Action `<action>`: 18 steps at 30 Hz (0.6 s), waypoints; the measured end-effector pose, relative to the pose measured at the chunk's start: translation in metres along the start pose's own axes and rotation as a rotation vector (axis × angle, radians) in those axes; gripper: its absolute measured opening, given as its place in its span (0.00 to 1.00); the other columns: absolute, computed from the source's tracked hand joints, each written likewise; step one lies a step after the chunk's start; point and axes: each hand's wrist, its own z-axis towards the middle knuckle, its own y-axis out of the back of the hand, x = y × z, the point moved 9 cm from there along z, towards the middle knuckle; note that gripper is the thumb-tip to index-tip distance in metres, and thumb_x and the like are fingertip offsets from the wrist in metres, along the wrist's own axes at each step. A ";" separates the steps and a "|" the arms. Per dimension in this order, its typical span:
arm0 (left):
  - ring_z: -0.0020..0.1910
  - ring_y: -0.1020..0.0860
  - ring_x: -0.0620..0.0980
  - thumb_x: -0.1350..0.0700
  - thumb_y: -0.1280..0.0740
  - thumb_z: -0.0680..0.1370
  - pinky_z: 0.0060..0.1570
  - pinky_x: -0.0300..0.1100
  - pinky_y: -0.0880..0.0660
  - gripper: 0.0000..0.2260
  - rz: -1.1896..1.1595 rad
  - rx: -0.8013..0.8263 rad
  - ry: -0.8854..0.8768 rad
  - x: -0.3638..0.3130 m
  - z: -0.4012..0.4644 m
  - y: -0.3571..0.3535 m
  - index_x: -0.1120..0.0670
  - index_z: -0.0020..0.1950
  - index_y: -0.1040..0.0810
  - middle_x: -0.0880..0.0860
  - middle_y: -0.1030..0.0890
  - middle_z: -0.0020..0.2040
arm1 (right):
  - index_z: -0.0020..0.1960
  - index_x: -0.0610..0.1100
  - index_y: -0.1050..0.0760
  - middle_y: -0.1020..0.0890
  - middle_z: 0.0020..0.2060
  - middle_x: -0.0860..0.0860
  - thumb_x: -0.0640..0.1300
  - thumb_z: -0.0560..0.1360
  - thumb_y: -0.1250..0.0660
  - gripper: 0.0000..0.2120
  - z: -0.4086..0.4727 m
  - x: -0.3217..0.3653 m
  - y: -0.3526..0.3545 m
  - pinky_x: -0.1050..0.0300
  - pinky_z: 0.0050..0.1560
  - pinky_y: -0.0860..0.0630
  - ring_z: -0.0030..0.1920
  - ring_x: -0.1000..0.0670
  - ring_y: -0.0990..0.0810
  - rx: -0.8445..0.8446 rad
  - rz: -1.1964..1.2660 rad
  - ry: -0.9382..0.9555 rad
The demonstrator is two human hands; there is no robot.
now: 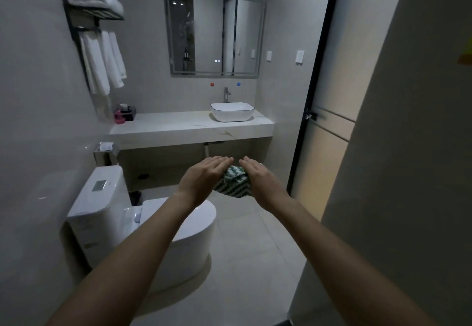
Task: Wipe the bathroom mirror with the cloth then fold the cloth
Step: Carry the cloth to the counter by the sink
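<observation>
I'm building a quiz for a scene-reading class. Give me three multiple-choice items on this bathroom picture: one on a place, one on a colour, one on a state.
1. Where does the white oval basin stand?
A. at the right end of the pale stone counter
B. on the white toilet's cistern
C. on the floor

2. What colours is the patterned cloth between the hands?
A. red and black
B. green and white
C. plain yellow

3. How do the hands hold that cloth?
A. the left hand alone
B. neither touches it
C. the left hand and the right hand together, fingers extended

Answers: 1 A, the basin sits below the tap at the counter's right end; 2 B, a green and white zigzag shows; 3 C, the cloth hangs bunched between both hands.
</observation>
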 end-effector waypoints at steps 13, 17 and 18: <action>0.50 0.18 0.58 0.68 0.20 0.58 0.46 0.51 0.22 0.31 -0.022 0.056 0.068 0.136 0.056 -0.110 0.63 0.60 0.22 0.61 0.18 0.53 | 0.75 0.41 0.44 0.40 0.75 0.45 0.38 0.78 0.38 0.28 0.163 -0.046 -0.064 0.56 0.73 0.48 0.74 0.48 0.43 0.045 -0.003 0.026; 0.50 0.18 0.57 0.68 0.20 0.56 0.48 0.49 0.22 0.32 0.018 0.069 0.085 0.175 0.082 -0.152 0.63 0.59 0.22 0.60 0.18 0.53 | 0.75 0.40 0.43 0.40 0.75 0.45 0.35 0.78 0.42 0.26 0.222 -0.074 -0.087 0.57 0.72 0.47 0.74 0.48 0.42 0.045 0.002 0.042; 0.49 0.18 0.57 0.67 0.19 0.55 0.47 0.49 0.22 0.33 0.023 0.071 0.087 0.186 0.092 -0.161 0.63 0.59 0.21 0.60 0.18 0.52 | 0.75 0.40 0.43 0.40 0.75 0.45 0.34 0.78 0.43 0.26 0.239 -0.080 -0.090 0.58 0.72 0.47 0.74 0.48 0.42 0.041 0.006 0.049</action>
